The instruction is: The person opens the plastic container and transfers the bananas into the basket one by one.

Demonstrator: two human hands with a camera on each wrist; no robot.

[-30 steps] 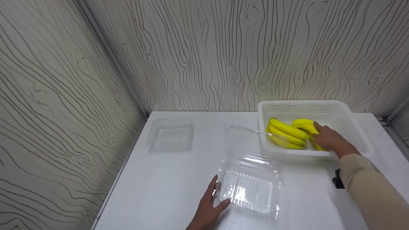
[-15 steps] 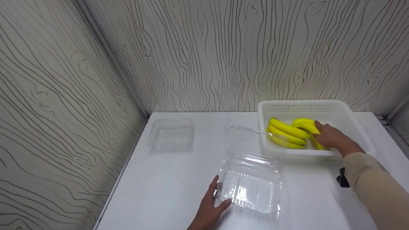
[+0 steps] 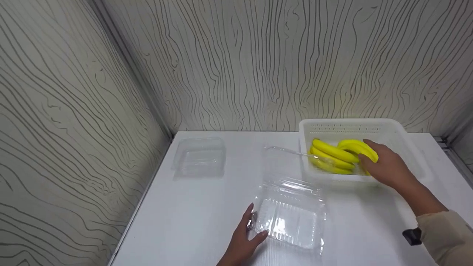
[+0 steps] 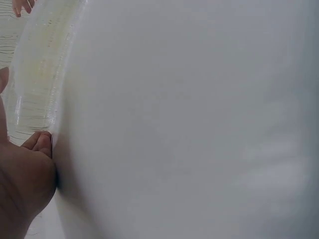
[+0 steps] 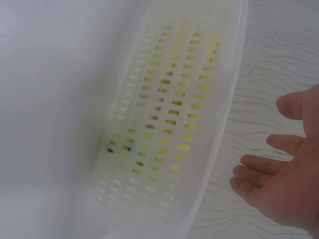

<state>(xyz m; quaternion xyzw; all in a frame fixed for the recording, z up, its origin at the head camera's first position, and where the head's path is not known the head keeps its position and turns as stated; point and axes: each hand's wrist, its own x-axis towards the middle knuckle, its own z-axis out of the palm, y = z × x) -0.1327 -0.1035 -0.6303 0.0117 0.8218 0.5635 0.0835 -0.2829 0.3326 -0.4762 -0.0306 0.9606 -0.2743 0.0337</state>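
Since the earlier frames the right hand (image 3: 386, 168) has lifted slightly off the bunch of yellow bananas (image 3: 342, 155), and its sleeve has slid back toward the near edge. The bunch lies in the white perforated plastic basket (image 3: 402, 135) at the back right of the white tabletop (image 3: 199, 218). The wrist view shows the right fingers spread and relaxed, gripping nothing. The left hand (image 3: 242, 240) rests with straight fingers against the near-left corner of the open clear plastic clamshell container (image 3: 290, 218).

A loose grasp could let the bunch slip or split at the stem. The light clamshell could skid, and its raised lid (image 3: 284, 159) stands just beside the basket wall, where the bunch could catch it. A second clear plastic container (image 3: 199, 157) sits well apart at the left. Open room lies between the two containers and along the near right.
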